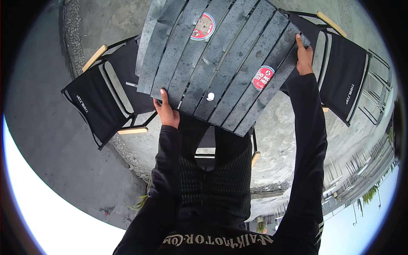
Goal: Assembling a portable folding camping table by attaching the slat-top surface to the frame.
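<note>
A dark grey slatted tabletop (231, 55) is tilted at an angle in front of me, with narrow gaps between its slats. Two round red and white stickers and a small white patch mark its surface. At its near left corner, my left hand (167, 112) grips the edge, thumb on top and the other fingers mostly hidden underneath. My right hand (304, 58) is closed around the far right edge, its thumb also lying over the top. The far left slats sit at a slightly different angle from the others. Whatever supports the tabletop is hidden beneath it.
A black folding chair (97, 104) with wooden armrests stands at the left, another black chair (345, 74) at the right. Part of a third seat shows behind my legs. Grey concrete floor (276, 140) meets a pebbled strip and darker pavement (46, 127) on the left.
</note>
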{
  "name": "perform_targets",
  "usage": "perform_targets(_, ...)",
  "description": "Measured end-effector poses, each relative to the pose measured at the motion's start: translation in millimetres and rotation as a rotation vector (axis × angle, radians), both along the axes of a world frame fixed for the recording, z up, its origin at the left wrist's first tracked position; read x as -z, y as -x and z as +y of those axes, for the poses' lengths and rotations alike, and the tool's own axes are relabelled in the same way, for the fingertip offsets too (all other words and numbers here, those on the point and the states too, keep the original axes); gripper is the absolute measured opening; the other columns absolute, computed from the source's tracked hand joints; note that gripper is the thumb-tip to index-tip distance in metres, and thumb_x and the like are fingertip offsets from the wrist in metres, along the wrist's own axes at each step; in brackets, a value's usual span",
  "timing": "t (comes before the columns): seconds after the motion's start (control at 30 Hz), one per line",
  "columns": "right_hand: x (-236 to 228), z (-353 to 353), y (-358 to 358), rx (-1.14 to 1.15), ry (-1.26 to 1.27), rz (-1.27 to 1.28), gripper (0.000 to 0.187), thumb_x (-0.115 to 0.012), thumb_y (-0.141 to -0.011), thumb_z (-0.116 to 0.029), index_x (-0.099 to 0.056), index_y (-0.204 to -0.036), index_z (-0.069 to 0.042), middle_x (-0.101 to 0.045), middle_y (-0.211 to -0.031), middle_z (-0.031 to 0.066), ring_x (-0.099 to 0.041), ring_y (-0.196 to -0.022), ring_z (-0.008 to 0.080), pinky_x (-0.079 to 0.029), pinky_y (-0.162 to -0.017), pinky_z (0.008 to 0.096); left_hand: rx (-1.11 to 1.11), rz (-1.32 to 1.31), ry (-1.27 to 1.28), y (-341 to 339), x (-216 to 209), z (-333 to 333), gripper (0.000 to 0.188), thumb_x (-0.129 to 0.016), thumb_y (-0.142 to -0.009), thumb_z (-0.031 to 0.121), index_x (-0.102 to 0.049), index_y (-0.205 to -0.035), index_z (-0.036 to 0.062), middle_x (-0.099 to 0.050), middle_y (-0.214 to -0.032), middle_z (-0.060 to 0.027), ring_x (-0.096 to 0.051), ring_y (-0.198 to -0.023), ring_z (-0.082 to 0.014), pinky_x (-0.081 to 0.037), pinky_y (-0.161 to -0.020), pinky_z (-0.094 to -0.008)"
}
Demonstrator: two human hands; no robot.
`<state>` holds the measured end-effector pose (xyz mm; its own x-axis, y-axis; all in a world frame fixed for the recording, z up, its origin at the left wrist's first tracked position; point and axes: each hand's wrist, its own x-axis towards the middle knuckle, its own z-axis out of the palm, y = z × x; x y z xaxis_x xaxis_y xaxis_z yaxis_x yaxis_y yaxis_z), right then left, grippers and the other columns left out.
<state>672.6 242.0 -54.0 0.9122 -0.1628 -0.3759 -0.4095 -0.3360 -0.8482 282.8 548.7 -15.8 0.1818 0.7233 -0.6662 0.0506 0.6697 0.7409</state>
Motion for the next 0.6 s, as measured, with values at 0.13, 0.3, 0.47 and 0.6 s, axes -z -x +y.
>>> perform_targets(0.13,16,-17,-48,0.034,0.034,0.007,0.073,-0.081,-0.076,-0.043,-0.056,-0.118,0.01,-0.063,-0.116,0.0152,-0.058,-0.107,0.0203,-0.043,-0.094,0.0315,-0.071,-0.01,0.062,-26,-13,-22,0.064,-0.072,-0.088,0.029,-0.036,-0.137,0.0092,-0.051,-0.131,-0.0085,-0.053,-0.116,-0.0208,-0.044,-0.099,-0.0379)
perform_targets(0.3,28,5,-90,-0.204,0.037,0.02,0.083,-0.082,-0.073,-0.048,-0.053,-0.125,0.01,-0.06,-0.12,0.0154,-0.056,-0.109,0.0197,-0.04,-0.099,0.0322,-0.117,-0.222,0.29,-22,-15,-32,0.073,-0.072,-0.087,0.032,-0.027,-0.142,0.0115,-0.048,-0.136,-0.0096,-0.053,-0.12,-0.0248,-0.047,-0.099,-0.043)
perform_targets(0.47,23,11,-127,-0.404,-0.872,0.607,0.065,-0.076,-0.078,-0.029,-0.05,-0.129,0.003,-0.058,-0.123,0.0188,-0.055,-0.112,0.0306,-0.044,-0.095,0.0358,-0.068,-0.244,0.342,-21,-16,-34,0.056,-0.062,-0.093,0.039,-0.043,-0.135,0.0071,-0.054,-0.13,-0.0074,-0.055,-0.119,-0.021,-0.047,-0.1,-0.0393)
perform_targets(0.6,-7,71,-104,-0.35,-0.877,0.508,0.067,-0.073,-0.077,-0.013,-0.044,-0.136,0.0,-0.058,-0.121,0.0216,-0.057,-0.107,0.0352,-0.047,-0.09,0.0382,-0.008,-0.169,0.284,-20,-19,-28,0.061,-0.064,-0.093,0.038,-0.037,-0.139,0.0086,-0.049,-0.135,-0.0068,-0.051,-0.121,-0.0214,-0.044,-0.101,-0.0404)
